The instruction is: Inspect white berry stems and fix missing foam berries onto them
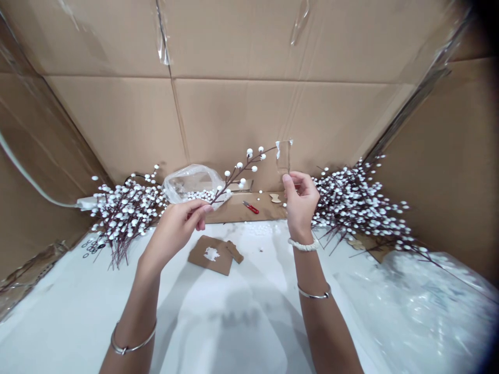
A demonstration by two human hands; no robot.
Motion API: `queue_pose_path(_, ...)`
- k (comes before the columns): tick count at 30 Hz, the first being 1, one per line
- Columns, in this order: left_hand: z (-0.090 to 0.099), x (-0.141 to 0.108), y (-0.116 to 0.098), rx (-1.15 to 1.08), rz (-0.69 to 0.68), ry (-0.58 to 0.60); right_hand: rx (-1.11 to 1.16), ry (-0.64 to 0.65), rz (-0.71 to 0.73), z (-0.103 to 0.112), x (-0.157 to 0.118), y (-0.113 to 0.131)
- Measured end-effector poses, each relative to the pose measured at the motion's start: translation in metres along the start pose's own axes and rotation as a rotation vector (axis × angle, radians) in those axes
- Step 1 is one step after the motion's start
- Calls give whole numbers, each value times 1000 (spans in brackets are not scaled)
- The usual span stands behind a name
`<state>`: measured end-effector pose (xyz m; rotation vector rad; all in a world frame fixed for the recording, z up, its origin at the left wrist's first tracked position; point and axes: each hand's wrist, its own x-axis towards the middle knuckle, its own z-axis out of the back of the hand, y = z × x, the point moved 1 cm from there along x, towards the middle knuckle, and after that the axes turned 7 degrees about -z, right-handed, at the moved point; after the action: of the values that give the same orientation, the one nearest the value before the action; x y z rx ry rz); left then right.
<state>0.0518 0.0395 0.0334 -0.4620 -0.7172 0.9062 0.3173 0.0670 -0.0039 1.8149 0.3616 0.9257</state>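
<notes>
My left hand (pixel 177 226) pinches the lower end of an artificial berry branch (pixel 242 170), a brown stem with white balls. The branch slants up to the right. In my right hand (pixel 302 200), between thumb and fingers, is a small clear plastic strip (pixel 284 160), held upright. White paste shows on the strip's upper edge. The branch's thin tip reaches that edge; whether they touch I cannot tell. Below the hands lies a piece of cardboard (pixel 222 265) with a white paste patch (pixel 211 253) and a smaller cardboard scrap (pixel 234 251) on it.
Bunches of white-berry branches lie at left (pixel 130 208) and right (pixel 354 200). At the back are an open plastic bag (pixel 193 179) of white balls and red-handled snips (pixel 250 206). Clear plastic sheeting (pixel 421 311) covers the right front. Cardboard walls (pixel 249 114) enclose the white table (pixel 183 322).
</notes>
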Motion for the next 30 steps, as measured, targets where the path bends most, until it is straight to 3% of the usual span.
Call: queue_pose_path(30, 4, -1, 0, 14, 4, -62, -27, 28, 6, -1, 0, -1)
